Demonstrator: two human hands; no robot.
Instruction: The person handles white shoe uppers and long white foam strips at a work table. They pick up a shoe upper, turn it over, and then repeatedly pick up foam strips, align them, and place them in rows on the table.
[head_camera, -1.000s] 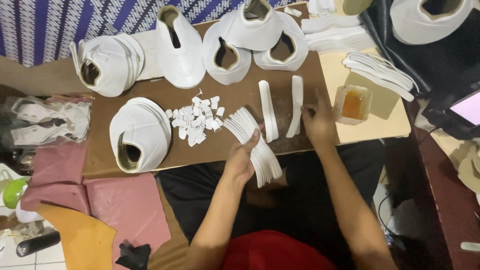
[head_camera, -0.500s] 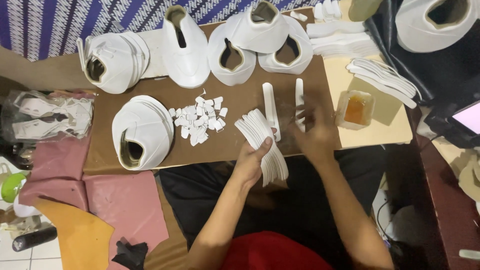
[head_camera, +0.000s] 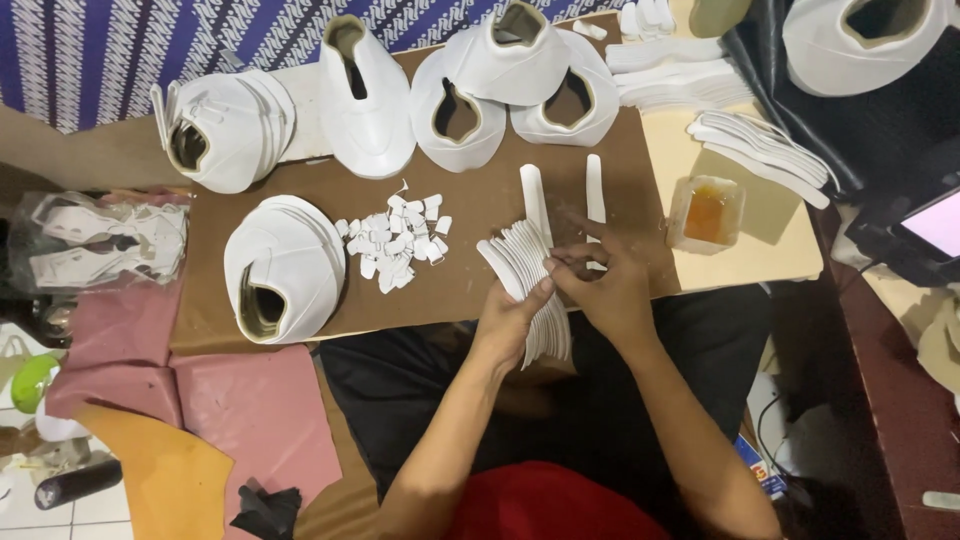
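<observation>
The left hand (head_camera: 508, 322) grips a fanned stack of white strips (head_camera: 530, 285), thumb pressed on top of it. The strips are long, narrow, slightly curved pieces with rounded ends, thin and flat, overlapping like a spread deck; the stack sits at the near edge of the brown worktop (head_camera: 470, 285), its lower end hanging past that edge over the person's lap. The right hand (head_camera: 600, 285) meets the stack from the right, fingertips pinched narrowly on the upper strips. Just beyond the stack, two single white strips (head_camera: 594, 188) lie flat and roughly parallel on the worktop. Left of the stack is a heap of small white cut tabs (head_camera: 392, 240), and further left a white shoe upper (head_camera: 285, 265) with its opening facing the worktop's near edge. Right of the stack, on a paler board, stands a small clear tub of orange-brown glue (head_camera: 706, 213)
</observation>
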